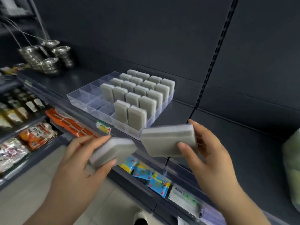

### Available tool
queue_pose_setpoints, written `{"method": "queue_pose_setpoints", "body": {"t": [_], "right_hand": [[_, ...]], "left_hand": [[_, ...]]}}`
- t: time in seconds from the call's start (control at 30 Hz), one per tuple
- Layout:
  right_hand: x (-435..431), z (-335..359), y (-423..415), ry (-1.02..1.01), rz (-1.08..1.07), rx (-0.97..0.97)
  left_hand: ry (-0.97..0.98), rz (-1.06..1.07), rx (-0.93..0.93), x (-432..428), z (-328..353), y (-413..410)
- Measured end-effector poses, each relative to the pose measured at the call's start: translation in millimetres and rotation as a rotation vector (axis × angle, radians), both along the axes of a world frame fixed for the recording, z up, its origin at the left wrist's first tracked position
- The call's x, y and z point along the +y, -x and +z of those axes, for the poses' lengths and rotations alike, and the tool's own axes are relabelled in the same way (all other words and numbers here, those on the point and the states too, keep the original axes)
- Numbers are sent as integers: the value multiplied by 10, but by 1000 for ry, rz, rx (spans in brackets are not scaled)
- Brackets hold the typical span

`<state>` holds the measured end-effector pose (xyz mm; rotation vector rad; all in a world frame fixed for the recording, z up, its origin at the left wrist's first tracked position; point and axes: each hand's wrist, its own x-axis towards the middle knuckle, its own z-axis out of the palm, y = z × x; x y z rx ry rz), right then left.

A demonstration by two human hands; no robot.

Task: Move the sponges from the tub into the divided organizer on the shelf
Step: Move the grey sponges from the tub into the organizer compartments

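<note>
A clear divided organizer (78, 96) sits on the dark shelf, its right and back compartments filled with several upright grey sponges (139, 90); compartments along its left side are empty. In front of it, below the shelf edge, my left hand (81, 159) grips one grey sponge (112, 151), tilted. My right hand (206, 153) holds a second grey sponge (165, 140) just before the organizer's near corner. The two sponges almost touch. The tub is at most a pale green edge (292, 168) at far right, too cropped to tell.
Stacked metal ladles (48, 57) stand at the shelf's back left. The shelf (227, 143) stretches right of the organizer. Lower shelves hold orange packets (71, 124), blue packets (155, 182) and bottles (19, 108). A shoe (141, 216) shows on the pale floor.
</note>
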<state>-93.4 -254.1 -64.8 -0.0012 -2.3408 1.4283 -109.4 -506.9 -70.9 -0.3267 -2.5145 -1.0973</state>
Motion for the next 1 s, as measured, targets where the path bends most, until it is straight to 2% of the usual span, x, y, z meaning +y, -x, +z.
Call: {"method": "queue_pose_setpoints", "body": {"t": [0.1, 0.23, 0.33, 0.5, 0.63, 0.83, 1.0], "right_hand": [[-63, 73, 517, 99, 17, 34], [-204, 195, 1143, 116, 43, 87], [-288, 240, 1516, 150, 101, 80], [-397, 204, 1914, 152, 142, 69], [-543, 176, 2073, 225, 146, 22], [-848, 272, 2279, 166, 57, -1], [-1242, 307, 2361, 79, -61, -3]], "left_hand": [[119, 2, 33, -123, 114, 468], [229, -9, 121, -252, 383, 1061], [257, 13, 153, -363, 451, 1367], [220, 71, 64, -591, 278, 1665], [257, 81, 61, -758, 263, 1927], [218, -3, 74, -1027, 251, 2421], [227, -226, 96, -1238, 247, 2906]]}}
